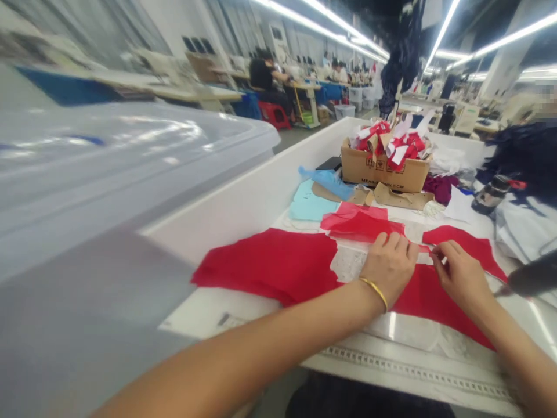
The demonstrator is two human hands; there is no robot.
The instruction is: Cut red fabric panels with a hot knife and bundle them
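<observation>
Head-worn view, forward and down over the worktable [348, 343]

Bright strip lights [444, 29] above worktables [204, 92]

Matt red cloth [270, 261], glossy metal bangle [376, 289], matt cardboard box [369, 173], smooth shiny plastic tub [235, 137]

I see a slim, gold-coloured bangle [375, 293] curving round the left wrist, a soft shine along its band. On its finger side the left hand [389, 261] is bare; on its elbow side, so is the left forearm [243, 354]. Right of the bangle, the right hand [463, 276] and right forearm [520, 348] are bare too. Below it, dark, shadowy clothing [365, 400] shows.
</observation>
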